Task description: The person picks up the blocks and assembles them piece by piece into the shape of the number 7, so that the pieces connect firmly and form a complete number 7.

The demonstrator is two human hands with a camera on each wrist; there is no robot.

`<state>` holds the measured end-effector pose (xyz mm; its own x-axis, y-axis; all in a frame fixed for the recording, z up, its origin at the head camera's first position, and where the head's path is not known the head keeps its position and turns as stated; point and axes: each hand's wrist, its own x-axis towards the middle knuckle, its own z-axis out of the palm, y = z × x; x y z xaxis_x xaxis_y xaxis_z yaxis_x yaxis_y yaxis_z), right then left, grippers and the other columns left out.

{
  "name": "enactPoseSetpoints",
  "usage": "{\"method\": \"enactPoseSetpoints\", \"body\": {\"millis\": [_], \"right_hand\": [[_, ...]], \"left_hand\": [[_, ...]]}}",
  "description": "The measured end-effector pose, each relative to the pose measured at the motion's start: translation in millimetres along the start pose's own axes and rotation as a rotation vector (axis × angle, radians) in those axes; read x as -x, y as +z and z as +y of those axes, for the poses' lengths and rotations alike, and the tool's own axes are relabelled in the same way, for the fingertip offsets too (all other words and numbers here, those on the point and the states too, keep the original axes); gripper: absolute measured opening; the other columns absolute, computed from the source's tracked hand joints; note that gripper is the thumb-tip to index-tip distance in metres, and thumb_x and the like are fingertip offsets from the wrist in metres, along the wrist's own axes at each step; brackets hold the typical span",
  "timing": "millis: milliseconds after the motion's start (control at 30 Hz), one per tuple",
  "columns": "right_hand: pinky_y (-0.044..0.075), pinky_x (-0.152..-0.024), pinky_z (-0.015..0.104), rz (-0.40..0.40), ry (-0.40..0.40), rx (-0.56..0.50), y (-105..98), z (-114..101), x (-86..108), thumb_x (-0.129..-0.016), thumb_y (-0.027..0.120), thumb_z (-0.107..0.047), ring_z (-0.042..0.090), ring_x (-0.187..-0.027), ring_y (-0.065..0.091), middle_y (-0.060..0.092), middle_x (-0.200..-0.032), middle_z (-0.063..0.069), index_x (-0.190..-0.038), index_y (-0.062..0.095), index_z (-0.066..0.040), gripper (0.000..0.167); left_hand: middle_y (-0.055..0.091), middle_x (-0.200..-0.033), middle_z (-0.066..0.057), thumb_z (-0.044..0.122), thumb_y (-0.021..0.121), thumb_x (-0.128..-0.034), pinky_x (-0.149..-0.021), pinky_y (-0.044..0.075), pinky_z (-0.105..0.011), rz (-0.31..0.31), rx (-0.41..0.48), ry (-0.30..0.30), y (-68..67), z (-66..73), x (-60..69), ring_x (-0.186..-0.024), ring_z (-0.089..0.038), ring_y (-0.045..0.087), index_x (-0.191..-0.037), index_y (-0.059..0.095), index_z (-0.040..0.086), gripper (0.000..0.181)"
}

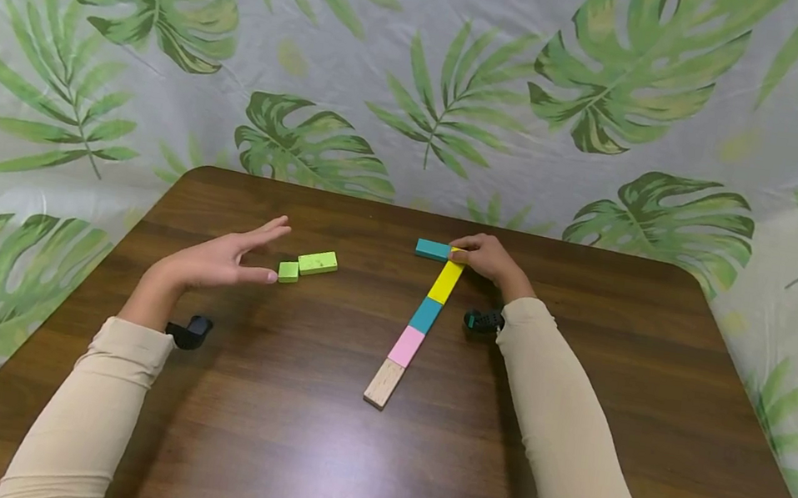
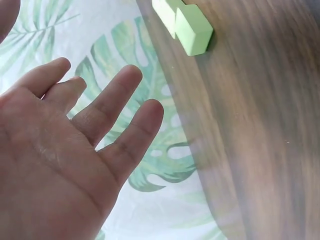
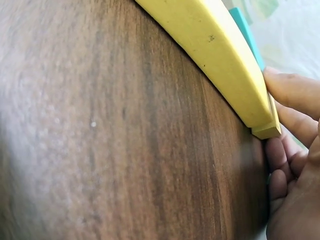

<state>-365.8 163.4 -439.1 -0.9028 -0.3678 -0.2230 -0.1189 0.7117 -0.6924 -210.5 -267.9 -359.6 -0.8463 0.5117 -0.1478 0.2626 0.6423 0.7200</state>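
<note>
My right hand (image 1: pixel 490 259) pinches a small yellow block (image 3: pixel 267 131) at the far end of a long yellow block (image 1: pixel 445 282). This long block heads a slanting row, followed toward me by a teal block (image 1: pixel 425 315), a pink block (image 1: pixel 405 346) and a bare wood block (image 1: pixel 384 383). Just left of the right fingertips lies another teal block (image 1: pixel 432 249). My left hand (image 1: pixel 219 259) hovers with fingers spread, holding nothing. Beside its thumb sit a small green block (image 1: pixel 288 271) and a longer green block (image 1: pixel 317 262), which appear to touch at a corner.
The blocks lie on a dark brown wooden table (image 1: pixel 254 432). Behind its far edge hangs a pale curtain (image 1: pixel 476 7) with green leaf prints. Each wrist wears a dark camera, on the left (image 1: pixel 189 332) and on the right (image 1: pixel 484 321).
</note>
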Motion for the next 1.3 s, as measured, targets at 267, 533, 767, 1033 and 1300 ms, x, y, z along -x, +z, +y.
{"method": "enactPoseSetpoints", "body": {"millis": [267,533,767,1033,1300], "right_hand": [[0.039,-0.112,0.053,0.015,0.014,-0.014,-0.5,-3.4,1.2,-0.099,0.057,-0.026,0.04,-0.138,0.04,0.04,-0.154,0.021,-0.14,0.056,-0.006,0.045],[0.038,-0.112,0.053,0.013,0.029,-0.02,0.0,-1.3,0.4,-0.099,0.057,-0.026,0.04,-0.139,0.039,0.039,-0.154,0.021,-0.141,0.055,-0.006,0.046],[0.039,-0.112,0.053,0.008,0.032,-0.032,-0.5,0.3,1.9,-0.099,0.058,-0.026,0.039,-0.139,0.041,0.04,-0.154,0.02,-0.141,0.056,-0.006,0.046],[0.039,-0.112,0.053,0.021,0.021,-0.041,2.6,-0.1,2.5,-0.099,0.058,-0.027,0.04,-0.139,0.039,0.037,-0.156,0.02,-0.14,0.056,-0.007,0.046],[0.039,-0.112,0.053,0.03,0.016,-0.05,3.6,0.1,2.2,-0.099,0.059,-0.026,0.039,-0.138,0.041,0.038,-0.155,0.02,-0.139,0.057,-0.007,0.045]], "left_hand": [[0.029,-0.164,-0.012,0.028,0.057,-0.1002,-0.11,0.036,-0.063,0.172,-0.08,-0.039,4.0,-10.5,-13.7,-0.147,-0.041,0.033,-0.156,0.034,0.013,0.062],[0.061,-0.129,-0.024,0.028,0.059,-0.0981,-0.072,0.046,-0.038,0.248,-0.104,-0.112,9.6,-12.8,-31.3,-0.058,-0.022,0.052,-0.149,0.048,0.015,0.053],[0.055,-0.143,-0.025,0.019,0.06,-0.0965,-0.1,0.046,-0.053,0.266,-0.17,-0.091,17.4,-15.5,-46.6,-0.101,-0.038,0.065,-0.142,0.053,0.005,0.048],[0.055,-0.143,-0.025,0.016,0.062,-0.0948,-0.111,0.038,-0.059,0.257,-0.193,-0.073,24.1,-16.8,-55.7,-0.137,-0.044,0.047,-0.139,0.055,0.0,0.047],[0.058,-0.141,-0.022,0.017,0.064,-0.0938,-0.107,0.042,-0.057,0.233,-0.27,-0.078,33.1,-15.7,-71.7,-0.132,-0.042,0.051,-0.138,0.057,0.002,0.047]]}}
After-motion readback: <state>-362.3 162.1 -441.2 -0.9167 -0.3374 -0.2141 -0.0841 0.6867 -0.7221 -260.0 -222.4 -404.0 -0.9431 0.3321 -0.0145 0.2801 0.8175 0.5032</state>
